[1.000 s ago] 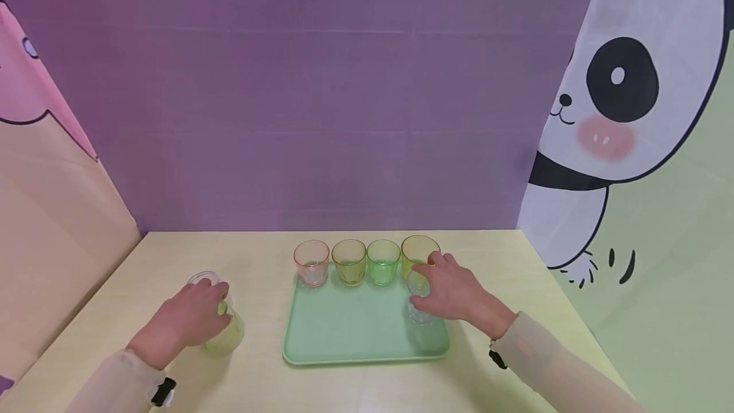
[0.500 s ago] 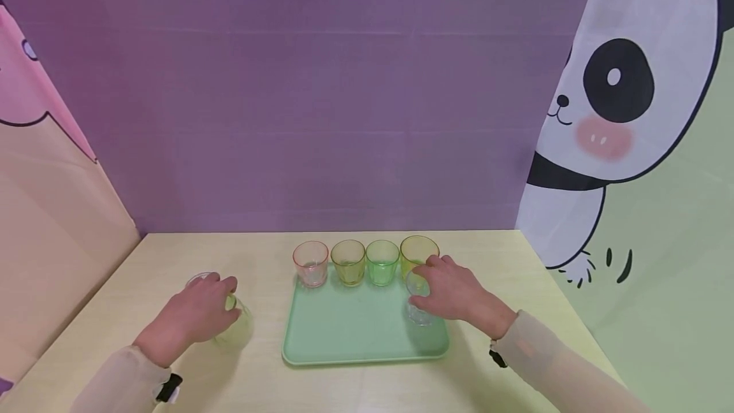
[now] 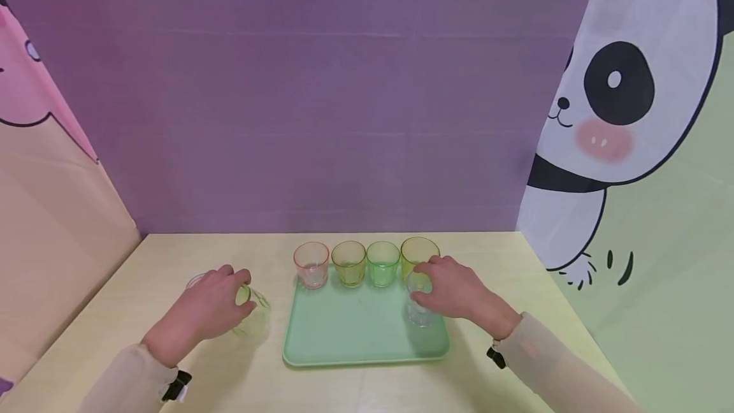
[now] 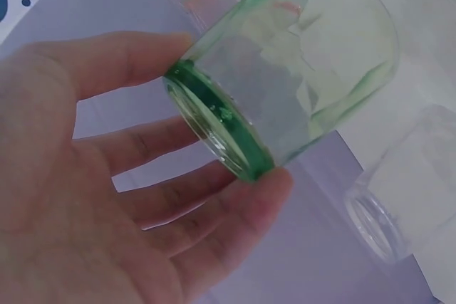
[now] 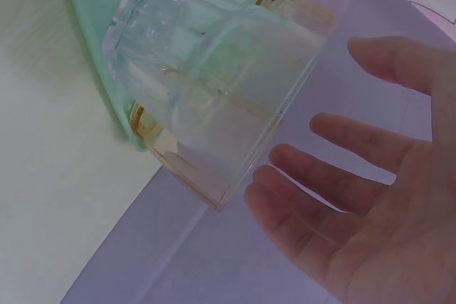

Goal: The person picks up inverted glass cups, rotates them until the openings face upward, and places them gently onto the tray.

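Note:
In the left wrist view, my left hand [image 3: 220, 304] pinches a pale green glass [image 4: 285, 69] by its thick dark green base, between thumb and fingertips. The base is toward the palm and the mouth points away; from the head it looks tilted over the table, left of the tray. A clear glass [image 4: 410, 190] stands beyond it, mostly hidden by the hand in the head view. My right hand [image 3: 455, 285] hovers with spread, slightly bent fingers by the rim of another clear glass [image 5: 206, 62], which stands upright on the tray's right side. A gap shows between fingertips and rim.
A green tray [image 3: 355, 330] lies mid-table. Along its back edge stand a pink glass [image 3: 311, 266], an amber glass [image 3: 349, 265], a green glass [image 3: 383, 265] and a larger yellow glass [image 3: 417, 250]. A purple wall [image 3: 321, 113] rises behind the table [image 3: 338, 391].
My left hand has moved right, toward the tray, with the pale green glass, which now looks more tilted. The right hand and the glasses on the tray have stayed about where they were.

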### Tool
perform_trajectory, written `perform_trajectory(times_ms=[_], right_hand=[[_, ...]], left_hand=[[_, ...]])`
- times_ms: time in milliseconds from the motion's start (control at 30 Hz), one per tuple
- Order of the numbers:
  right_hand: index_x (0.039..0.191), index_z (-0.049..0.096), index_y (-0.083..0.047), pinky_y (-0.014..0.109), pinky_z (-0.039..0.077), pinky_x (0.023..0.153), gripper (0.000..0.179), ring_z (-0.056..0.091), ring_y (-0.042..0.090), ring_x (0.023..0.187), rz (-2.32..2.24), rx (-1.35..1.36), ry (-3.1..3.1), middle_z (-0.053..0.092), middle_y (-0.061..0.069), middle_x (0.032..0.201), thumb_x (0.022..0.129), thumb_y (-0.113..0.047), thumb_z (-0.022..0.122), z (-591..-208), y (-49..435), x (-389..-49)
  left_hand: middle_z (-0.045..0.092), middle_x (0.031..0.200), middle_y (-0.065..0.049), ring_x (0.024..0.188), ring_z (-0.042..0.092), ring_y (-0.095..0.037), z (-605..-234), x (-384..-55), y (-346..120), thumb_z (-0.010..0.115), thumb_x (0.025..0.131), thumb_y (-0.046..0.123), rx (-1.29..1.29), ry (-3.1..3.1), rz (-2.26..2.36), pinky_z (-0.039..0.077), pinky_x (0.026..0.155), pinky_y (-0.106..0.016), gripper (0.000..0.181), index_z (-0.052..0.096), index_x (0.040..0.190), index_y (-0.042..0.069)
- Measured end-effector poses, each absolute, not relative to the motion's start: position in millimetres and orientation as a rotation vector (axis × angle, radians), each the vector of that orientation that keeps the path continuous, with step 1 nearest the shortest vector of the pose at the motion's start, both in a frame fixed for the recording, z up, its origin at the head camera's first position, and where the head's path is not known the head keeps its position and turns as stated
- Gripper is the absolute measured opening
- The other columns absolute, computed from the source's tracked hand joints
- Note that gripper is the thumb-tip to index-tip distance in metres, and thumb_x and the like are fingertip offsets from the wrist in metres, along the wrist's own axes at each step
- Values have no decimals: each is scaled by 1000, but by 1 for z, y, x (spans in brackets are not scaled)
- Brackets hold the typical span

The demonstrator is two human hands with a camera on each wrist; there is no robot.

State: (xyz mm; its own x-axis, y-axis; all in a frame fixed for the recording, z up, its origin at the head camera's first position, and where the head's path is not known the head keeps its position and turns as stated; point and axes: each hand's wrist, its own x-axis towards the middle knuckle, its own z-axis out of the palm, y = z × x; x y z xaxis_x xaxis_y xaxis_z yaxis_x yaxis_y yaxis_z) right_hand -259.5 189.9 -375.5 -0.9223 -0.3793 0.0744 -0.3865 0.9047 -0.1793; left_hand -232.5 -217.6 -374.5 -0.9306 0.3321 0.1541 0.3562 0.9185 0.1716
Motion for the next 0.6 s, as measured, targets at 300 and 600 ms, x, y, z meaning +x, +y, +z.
perform_trajectory(times_ms=[300, 600], right_hand=[[125, 70, -8, 52, 53, 87, 40, 62, 32, 111, 521, 613, -2955, 66, 11, 120, 91, -29, 71, -375, 191, -258], [123, 70, -7, 47, 53, 90, 36, 63, 33, 110, 875, 660, -2824, 68, 8, 118, 93, -26, 69, -375, 192, -256]], left_hand=[[61, 98, -11, 86, 62, -34, -377, -231, -213, 78, 84, 21, -560, -2873, -409, 52, 74, -51, 34, 67, 109, 3], [64, 106, -12, 98, 63, -37, -383, -230, -205, 78, 85, 22, -549, -2768, -505, 52, 84, -54, 33, 68, 111, 4]])
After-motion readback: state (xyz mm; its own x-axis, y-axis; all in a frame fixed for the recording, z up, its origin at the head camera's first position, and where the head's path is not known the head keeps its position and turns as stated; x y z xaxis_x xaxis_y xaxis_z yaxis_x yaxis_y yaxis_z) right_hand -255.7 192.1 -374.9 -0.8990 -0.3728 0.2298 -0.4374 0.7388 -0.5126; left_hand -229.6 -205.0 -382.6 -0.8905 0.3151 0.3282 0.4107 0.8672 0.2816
